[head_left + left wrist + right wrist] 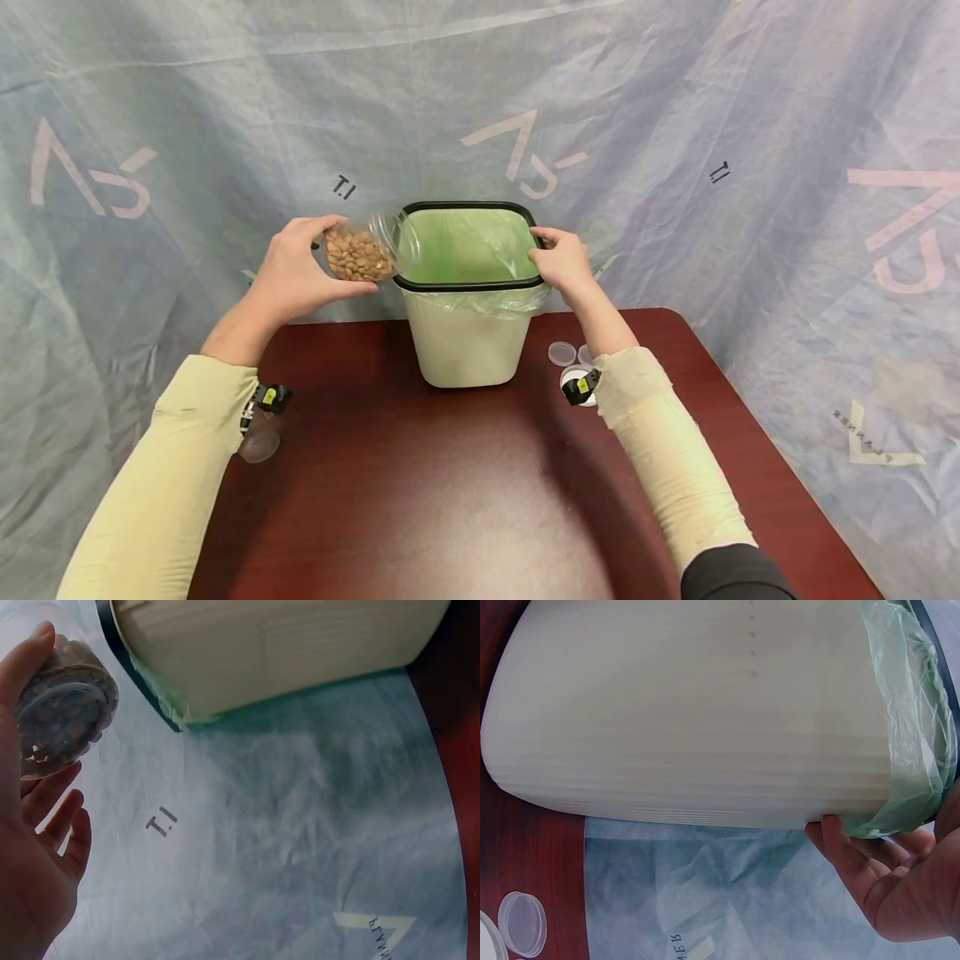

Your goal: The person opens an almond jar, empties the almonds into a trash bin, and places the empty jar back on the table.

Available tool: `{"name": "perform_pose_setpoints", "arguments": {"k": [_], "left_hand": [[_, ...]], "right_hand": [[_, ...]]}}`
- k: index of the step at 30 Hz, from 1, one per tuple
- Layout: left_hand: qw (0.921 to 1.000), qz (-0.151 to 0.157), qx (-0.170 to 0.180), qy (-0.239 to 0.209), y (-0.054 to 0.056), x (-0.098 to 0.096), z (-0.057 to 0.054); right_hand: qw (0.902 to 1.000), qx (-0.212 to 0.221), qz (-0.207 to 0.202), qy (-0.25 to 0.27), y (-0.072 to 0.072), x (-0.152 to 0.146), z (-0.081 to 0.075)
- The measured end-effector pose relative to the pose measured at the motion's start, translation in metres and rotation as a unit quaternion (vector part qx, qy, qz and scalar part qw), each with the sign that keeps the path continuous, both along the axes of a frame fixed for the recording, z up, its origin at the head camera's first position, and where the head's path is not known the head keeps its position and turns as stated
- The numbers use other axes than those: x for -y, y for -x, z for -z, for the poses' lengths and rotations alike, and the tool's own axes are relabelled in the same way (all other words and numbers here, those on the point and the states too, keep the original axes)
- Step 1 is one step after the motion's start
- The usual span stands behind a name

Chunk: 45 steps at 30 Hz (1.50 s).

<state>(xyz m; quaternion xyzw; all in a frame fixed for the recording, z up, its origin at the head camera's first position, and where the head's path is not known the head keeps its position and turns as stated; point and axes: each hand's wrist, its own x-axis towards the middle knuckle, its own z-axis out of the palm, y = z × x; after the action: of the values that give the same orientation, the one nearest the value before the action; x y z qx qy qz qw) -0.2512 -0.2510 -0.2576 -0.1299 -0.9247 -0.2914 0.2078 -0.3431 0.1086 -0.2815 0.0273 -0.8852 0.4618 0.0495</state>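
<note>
My left hand point(292, 265) grips a clear plastic jar point(358, 252), thumb below it and fingers over the top in the head view. Brown, nut-like pieces lie inside the jar, which is tipped sideways with its mouth at the left rim of a waste bin. The bin point(471, 343) is cream-white with a black rim frame point(468, 286) and a pale green liner bag point(450, 246) inside. At the bin's right side, my right hand point(564, 262) holds the rim. The right wrist view shows its fingers point(840, 844) under the liner's overhanging edge point(911, 712).
The bin stands at the back of a dark red wooden table point(420, 500). Right of it lie clear round lids point(562, 353) and a white round piece point(570, 377), partly behind my wrist. A clear round item point(260, 442) sits by my left forearm. Grey sheeting point(247, 100) hangs behind.
</note>
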Motion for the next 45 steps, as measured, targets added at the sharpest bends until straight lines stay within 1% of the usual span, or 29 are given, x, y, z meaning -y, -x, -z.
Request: {"name": "perform_pose_setpoints", "arguments": {"k": [4, 6, 8, 15, 19, 24, 29, 34, 41, 45], "left_hand": [[0.9996, -0.007, 0.011, 0.024, 0.007, 0.005, -0.009], [0.9994, -0.008, 0.011, 0.031, 0.011, 0.006, -0.014], [0.9992, -0.01, 0.018, 0.036, 0.015, 0.007, -0.018], [0.9979, -0.009, 0.039, 0.051, 0.03, 0.005, -0.029], [0.9966, -0.011, 0.055, 0.06, 0.035, 0.004, -0.03], [0.9949, -0.007, 0.072, 0.071, 0.038, 0.002, -0.032], [0.9936, -0.001, 0.076, 0.084, 0.039, 0.004, -0.035], [0.9927, -0.002, 0.081, 0.089, 0.039, 0.006, -0.037], [0.9925, 0.011, 0.086, 0.086, 0.043, 0.003, -0.038], [0.9918, 0.016, 0.084, 0.095, 0.045, 0.001, -0.037]], "right_hand": [[1.0, 0.006, -0.002, 0.002, 0.0, 0.0, 0.001], [1.0, 0.006, -0.003, 0.004, 0.0, 0.0, 0.002], [1.0, 0.007, -0.003, 0.005, 0.0, 0.0, 0.002], [1.0, 0.003, -0.001, 0.005, -0.001, -0.004, 0.005], [1.0, -0.001, -0.002, 0.002, -0.002, -0.006, 0.006], [1.0, -0.001, -0.001, 0.002, -0.003, -0.007, 0.007], [1.0, -0.006, 0.005, -0.003, -0.003, -0.005, 0.007], [1.0, -0.009, 0.002, -0.002, -0.001, -0.004, 0.007], [0.9999, -0.009, 0.005, -0.001, 0.0, -0.006, 0.006], [0.9999, -0.011, 0.004, -0.008, 0.0, -0.006, 0.005]]}}
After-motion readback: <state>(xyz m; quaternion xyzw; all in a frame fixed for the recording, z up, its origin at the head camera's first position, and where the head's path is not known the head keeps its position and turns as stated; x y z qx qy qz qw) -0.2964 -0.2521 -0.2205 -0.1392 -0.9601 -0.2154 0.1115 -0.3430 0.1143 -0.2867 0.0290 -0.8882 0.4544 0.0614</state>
